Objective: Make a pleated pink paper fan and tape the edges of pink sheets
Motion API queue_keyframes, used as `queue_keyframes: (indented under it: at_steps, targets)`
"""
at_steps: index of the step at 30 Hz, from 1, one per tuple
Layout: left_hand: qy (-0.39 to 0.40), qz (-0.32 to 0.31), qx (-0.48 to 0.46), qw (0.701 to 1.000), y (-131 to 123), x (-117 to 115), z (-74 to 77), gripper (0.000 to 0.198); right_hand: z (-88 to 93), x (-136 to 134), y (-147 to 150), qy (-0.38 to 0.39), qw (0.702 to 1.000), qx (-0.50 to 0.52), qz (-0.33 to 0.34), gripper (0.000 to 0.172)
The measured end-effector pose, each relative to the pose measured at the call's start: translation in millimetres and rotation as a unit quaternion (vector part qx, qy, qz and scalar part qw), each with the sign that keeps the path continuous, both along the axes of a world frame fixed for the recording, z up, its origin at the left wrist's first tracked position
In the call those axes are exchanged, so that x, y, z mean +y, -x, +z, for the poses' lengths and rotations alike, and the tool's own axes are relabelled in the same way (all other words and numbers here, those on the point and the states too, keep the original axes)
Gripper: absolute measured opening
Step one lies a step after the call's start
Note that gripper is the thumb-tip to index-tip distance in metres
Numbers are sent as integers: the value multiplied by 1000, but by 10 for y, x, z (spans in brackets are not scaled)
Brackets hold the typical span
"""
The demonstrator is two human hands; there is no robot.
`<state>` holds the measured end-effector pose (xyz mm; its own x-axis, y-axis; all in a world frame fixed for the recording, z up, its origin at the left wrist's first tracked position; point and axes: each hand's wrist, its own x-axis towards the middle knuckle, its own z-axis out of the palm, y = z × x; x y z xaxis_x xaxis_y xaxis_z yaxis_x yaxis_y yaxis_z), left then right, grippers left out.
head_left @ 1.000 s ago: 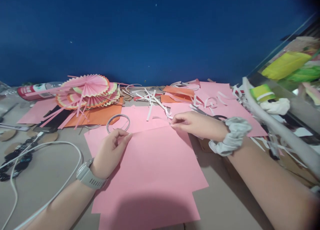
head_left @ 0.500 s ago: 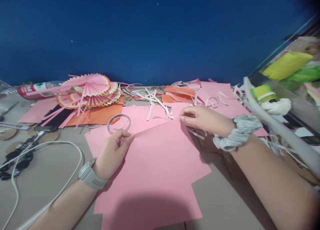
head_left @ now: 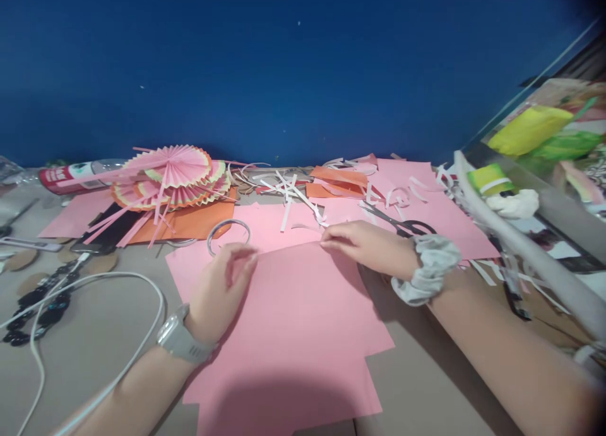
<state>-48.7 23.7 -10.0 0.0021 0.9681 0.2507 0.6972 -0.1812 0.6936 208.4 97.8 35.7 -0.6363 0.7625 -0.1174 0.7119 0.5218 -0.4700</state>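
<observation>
A large pink paper sheet (head_left: 303, 322) lies on the table in front of me, on top of other pink sheets. My left hand (head_left: 222, 291), with a grey watch on its wrist, pinches the sheet's far edge near the left corner. My right hand (head_left: 367, 247), a grey scrunchie at the wrist, pinches the same edge further right. A metal ring (head_left: 228, 233) lies just beyond my left hand. Scissors (head_left: 402, 224) lie just behind my right hand.
Pleated pink paper fans (head_left: 173, 177) sit on orange paper (head_left: 189, 221) at the back left, beside a bottle (head_left: 71, 174). White paper strips (head_left: 288, 193) litter the back. A white cable (head_left: 95, 284) and black beads (head_left: 38, 303) lie at left. A grey tube (head_left: 521, 247) slants at right.
My right hand moved back left along the far edge and pinches the sheet again. My left hand shifted slightly and blurs. The scissors show again behind my right hand.
</observation>
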Motion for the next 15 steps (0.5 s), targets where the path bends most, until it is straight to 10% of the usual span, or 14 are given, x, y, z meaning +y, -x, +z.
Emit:
queue_keyframes:
  at_steps: [4,10,15]
  targets:
    - [-137,-49,149,978,-72,-85,55,45,-15,-252,176,-55,998,-14,5,24]
    - [-95,-177,152,968,-108,-164,127,19,-8,-598,350,-175,982,-35,54,19]
    - [-91,-155,151,972,-67,-131,149,20,-109,-668,135,-286,958,-10,31,20]
